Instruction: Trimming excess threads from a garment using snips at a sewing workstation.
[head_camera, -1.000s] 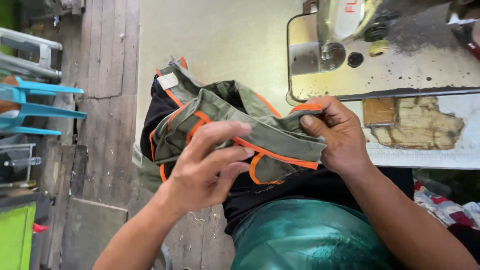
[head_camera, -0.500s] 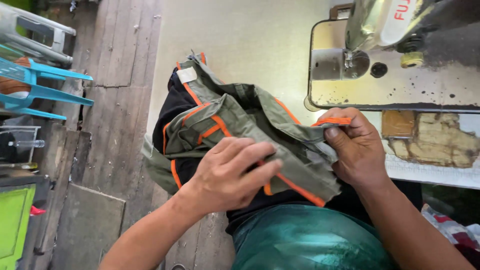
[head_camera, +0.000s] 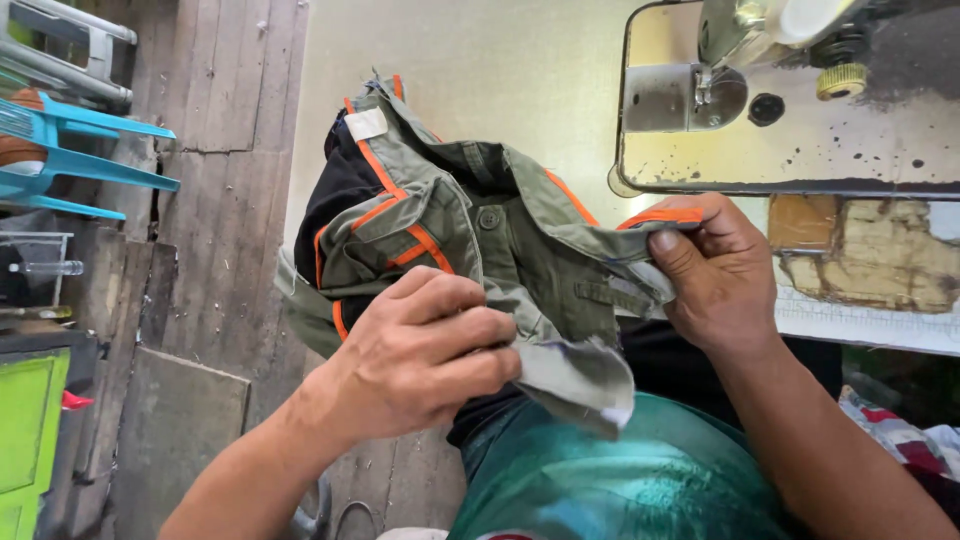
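Both hands hold an olive-green cloth garment with orange piping (head_camera: 470, 240) over the lap, near the bench's front edge: left hand (head_camera: 420, 350) fisted around its lower fabric, right hand (head_camera: 715, 270) pinching the orange-trimmed edge, spreading it taut.

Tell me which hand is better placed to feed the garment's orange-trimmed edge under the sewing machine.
Right, probably. The right hand already pinches the orange-trimmed edge just below the sewing machine. The left hand grips the olive garment lower, farther away.
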